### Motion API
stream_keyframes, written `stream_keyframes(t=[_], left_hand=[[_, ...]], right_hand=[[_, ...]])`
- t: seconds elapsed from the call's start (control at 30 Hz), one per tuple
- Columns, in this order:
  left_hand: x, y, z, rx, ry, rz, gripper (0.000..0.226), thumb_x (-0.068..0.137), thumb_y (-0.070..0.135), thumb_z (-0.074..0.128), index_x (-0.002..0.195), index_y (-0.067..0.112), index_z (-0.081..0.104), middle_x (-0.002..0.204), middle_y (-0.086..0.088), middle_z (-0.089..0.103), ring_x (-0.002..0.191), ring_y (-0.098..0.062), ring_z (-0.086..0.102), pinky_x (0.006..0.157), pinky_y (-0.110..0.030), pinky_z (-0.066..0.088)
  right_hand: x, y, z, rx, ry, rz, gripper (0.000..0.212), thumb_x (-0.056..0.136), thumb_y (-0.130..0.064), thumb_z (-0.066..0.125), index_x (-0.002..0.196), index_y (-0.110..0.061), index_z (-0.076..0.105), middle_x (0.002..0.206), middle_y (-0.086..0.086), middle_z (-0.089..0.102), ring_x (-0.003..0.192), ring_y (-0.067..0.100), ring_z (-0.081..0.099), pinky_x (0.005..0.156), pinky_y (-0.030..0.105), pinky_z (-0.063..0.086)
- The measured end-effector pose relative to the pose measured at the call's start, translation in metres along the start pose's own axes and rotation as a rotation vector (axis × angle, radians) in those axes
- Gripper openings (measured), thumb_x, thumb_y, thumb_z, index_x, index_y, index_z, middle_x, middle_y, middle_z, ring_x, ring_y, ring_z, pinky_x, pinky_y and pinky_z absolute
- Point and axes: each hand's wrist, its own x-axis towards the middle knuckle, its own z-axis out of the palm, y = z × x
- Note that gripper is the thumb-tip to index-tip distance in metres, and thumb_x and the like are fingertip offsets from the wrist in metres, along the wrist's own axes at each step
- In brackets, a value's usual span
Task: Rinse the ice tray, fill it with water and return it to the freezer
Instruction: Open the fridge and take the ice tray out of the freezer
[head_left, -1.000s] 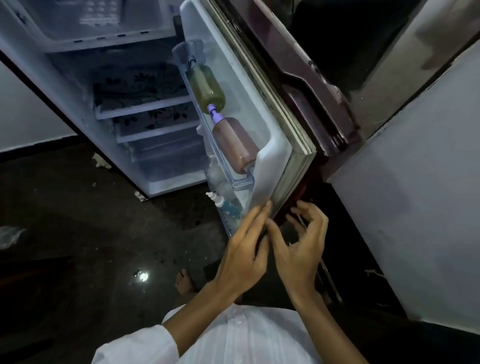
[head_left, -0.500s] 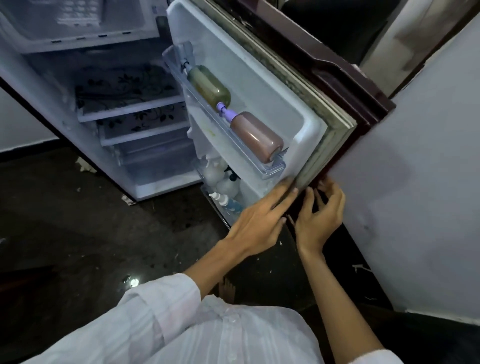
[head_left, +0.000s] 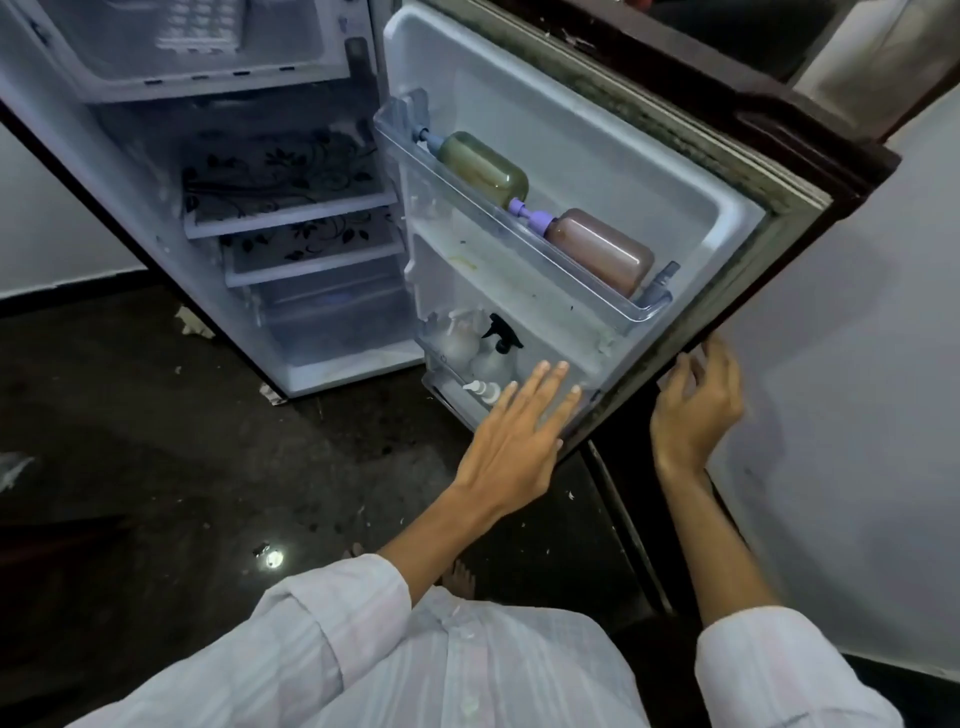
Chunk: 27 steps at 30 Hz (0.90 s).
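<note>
Ice tray (head_left: 200, 23): a white one sits in the freezer compartment (head_left: 296, 62), well beyond the left hand (head_left: 519, 431) and off to its left. Whether its cells hold water is too small to tell.

Neither hand carries anything. The left hand is flat, with its fingers straight and spread, and its fingertips lie on the inner lower corner of the fridge door (head_left: 571, 119), just beside the bottom door bin (head_left: 449, 397). The right hand (head_left: 693, 410) is loosely curled at the door's outer edge, on the far side of the door from the left. It is blurred, so I cannot tell whether it grips that edge or only brushes it.

The step in hand looks like working the door, which stands wide open, not handling the tray. If the tray is still to be rinsed, one hand must next leave the door and reach up to the freezer compartment. If it is already back, the door only needs pushing shut.
</note>
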Motion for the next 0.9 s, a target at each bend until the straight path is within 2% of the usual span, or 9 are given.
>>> stream_keyframes(t=[0.1,0.17,0.23,0.33,0.47,0.57,0.67,0.73,0.9], left_hand=[[-0.005,-0.014,-0.002,0.101,0.026,-0.096,0.064,0.096,0.024,0.054,0.154,0.010,0.032,0.165,-0.016,0.018,0.153,-0.032,0.015,0.121,-0.052,0.026],[-0.011,-0.028,-0.003,0.137,0.021,-0.178,0.065,0.098,0.030,0.051,0.156,0.012,0.029,0.166,-0.015,0.016,0.154,-0.031,0.011,0.122,-0.053,0.023],[-0.019,-0.045,-0.006,0.165,0.001,-0.253,0.066,0.099,0.034,0.052,0.157,0.014,0.027,0.166,-0.015,0.014,0.154,-0.030,0.010,0.121,-0.054,0.023],[-0.032,-0.069,-0.015,0.204,-0.007,-0.349,0.067,0.097,0.034,0.056,0.156,0.015,0.030,0.165,-0.015,0.019,0.154,-0.030,0.014,0.120,-0.055,0.026],[-0.044,-0.099,-0.032,0.241,0.016,-0.451,0.067,0.096,0.035,0.056,0.155,0.014,0.032,0.165,-0.015,0.020,0.153,-0.030,0.016,0.120,-0.056,0.024],[-0.049,-0.123,-0.045,0.268,0.037,-0.530,0.063,0.099,0.040,0.046,0.155,0.015,0.031,0.165,-0.014,0.020,0.153,-0.030,0.015,0.120,-0.056,0.023],[-0.050,-0.150,-0.060,0.287,0.063,-0.619,0.064,0.100,0.046,0.030,0.156,0.017,0.031,0.165,-0.013,0.021,0.153,-0.030,0.016,0.119,-0.056,0.024],[-0.050,-0.171,-0.071,0.299,0.079,-0.658,0.065,0.100,0.048,0.027,0.156,0.017,0.030,0.165,-0.013,0.020,0.153,-0.030,0.016,0.120,-0.056,0.023],[-0.042,-0.229,-0.102,0.332,0.097,-0.707,0.066,0.100,0.049,0.025,0.158,0.017,0.025,0.166,-0.012,0.017,0.154,-0.030,0.015,0.120,-0.056,0.020]], right_hand=[[-0.039,-0.012,0.008,-0.082,-0.152,-0.108,0.036,0.099,-0.009,0.056,0.134,-0.002,0.057,0.136,0.017,0.053,0.126,0.016,0.049,0.107,0.005,0.026],[-0.066,-0.020,0.021,-0.161,-0.322,-0.195,0.043,0.099,-0.019,0.058,0.140,-0.005,0.051,0.143,0.016,0.048,0.133,0.023,0.044,0.113,0.020,0.027],[-0.087,-0.023,0.039,-0.291,-0.478,-0.267,0.058,0.100,-0.036,0.054,0.149,-0.009,0.039,0.155,0.015,0.038,0.145,0.027,0.032,0.117,0.036,0.026],[-0.102,-0.029,0.067,-0.412,-0.618,-0.351,0.071,0.100,-0.053,0.044,0.156,-0.013,0.027,0.163,0.013,0.024,0.152,0.028,0.016,0.118,0.048,0.025],[-0.108,-0.051,0.103,-0.441,-0.731,-0.442,0.077,0.099,-0.062,0.030,0.160,-0.016,0.015,0.167,0.009,0.009,0.155,0.025,-0.001,0.120,0.051,0.018],[-0.107,-0.073,0.131,-0.412,-0.801,-0.493,0.080,0.098,-0.065,0.022,0.160,-0.016,0.010,0.168,0.008,0.001,0.154,0.024,-0.006,0.122,0.054,0.014],[-0.104,-0.099,0.161,-0.366,-0.832,-0.553,0.080,0.099,-0.064,0.027,0.159,-0.016,0.009,0.168,0.008,0.000,0.154,0.024,-0.007,0.122,0.053,0.011],[-0.100,-0.117,0.183,-0.342,-0.841,-0.594,0.079,0.099,-0.062,0.032,0.160,-0.015,0.012,0.168,0.009,0.002,0.154,0.025,-0.006,0.122,0.055,0.013],[-0.084,-0.169,0.240,-0.295,-0.826,-0.672,0.080,0.099,-0.063,0.027,0.160,-0.014,0.014,0.168,0.009,0.002,0.155,0.025,-0.004,0.121,0.055,0.015]])
